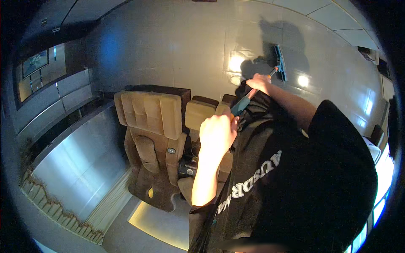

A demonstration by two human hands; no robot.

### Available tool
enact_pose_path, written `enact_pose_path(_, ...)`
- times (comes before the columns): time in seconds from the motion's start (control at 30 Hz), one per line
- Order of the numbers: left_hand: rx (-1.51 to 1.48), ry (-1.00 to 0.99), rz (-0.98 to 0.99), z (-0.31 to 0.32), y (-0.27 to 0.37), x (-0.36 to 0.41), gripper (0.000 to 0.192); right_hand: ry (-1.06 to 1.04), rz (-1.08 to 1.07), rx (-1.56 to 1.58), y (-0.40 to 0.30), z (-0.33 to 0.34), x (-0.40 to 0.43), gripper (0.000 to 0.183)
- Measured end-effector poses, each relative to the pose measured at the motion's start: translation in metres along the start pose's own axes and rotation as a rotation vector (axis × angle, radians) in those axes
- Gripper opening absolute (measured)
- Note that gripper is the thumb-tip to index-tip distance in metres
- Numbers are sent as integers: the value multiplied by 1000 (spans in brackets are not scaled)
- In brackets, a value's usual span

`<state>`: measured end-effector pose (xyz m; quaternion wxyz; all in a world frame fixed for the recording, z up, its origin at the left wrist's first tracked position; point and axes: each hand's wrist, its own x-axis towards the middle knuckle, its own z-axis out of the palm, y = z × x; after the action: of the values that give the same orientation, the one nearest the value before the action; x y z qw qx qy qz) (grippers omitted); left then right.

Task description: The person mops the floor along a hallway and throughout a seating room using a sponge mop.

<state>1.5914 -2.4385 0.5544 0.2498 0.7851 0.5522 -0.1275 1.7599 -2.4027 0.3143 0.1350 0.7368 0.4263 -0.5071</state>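
Note:
My left hand (pixel 218 129) is closed around the lower part of a pole, by its dark teal grip (pixel 241 106). Farther up the same pole, my right hand (pixel 259 83) is wrapped around the shaft. At the pole's far end, a narrow blue cleaning head (pixel 280 62), like that of a squeegee, rests on the shiny tiled surface (pixel 196 44). An orange joint links pole and head. My dark shirt hides part of the area beneath the pole.
Brown padded recliner seats (pixel 151 114) stand left of my arms, with a small round control on one armrest. A glossy low panel (pixel 85 170) lies farther left, beside a ribbed strip (pixel 50 208). Lamp reflections and dark shadows fall around the blue head.

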Motion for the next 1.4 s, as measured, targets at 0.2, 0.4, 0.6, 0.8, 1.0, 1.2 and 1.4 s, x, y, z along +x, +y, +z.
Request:
enact_pose_path(0.2, 4, 103, 61, 0, -29, 7, 18, -65, -139, -157, -32, -7, -14, 47)
enact_pose_path(0.4, -73, 32, 124, -7, -62, 31, 20, 193, 95, -26, -39, 28, 34, 41)
enact_pose_path(0.6, 86, -164, 148, -20, -75, 35, 21, 216, 165, 62, -59, 25, 23, 40)
enact_pose_path(0.8, 134, -166, 208, -69, -57, 19, 22, 167, 128, 129, -66, -20, -10, 35)
enact_pose_path(1.0, 126, -172, 214, -131, -78, -2, 21, 288, 21, 82, -95, -26, -58, 41)
enact_pose_path(1.2, 215, -151, 280, -125, -132, 43, 27, 372, 63, 171, -128, -6, 3, 47)
enact_pose_path(1.4, 160, -98, 227, -156, -198, 74, 28, 217, 11, 70, -205, -16, 25, 49)
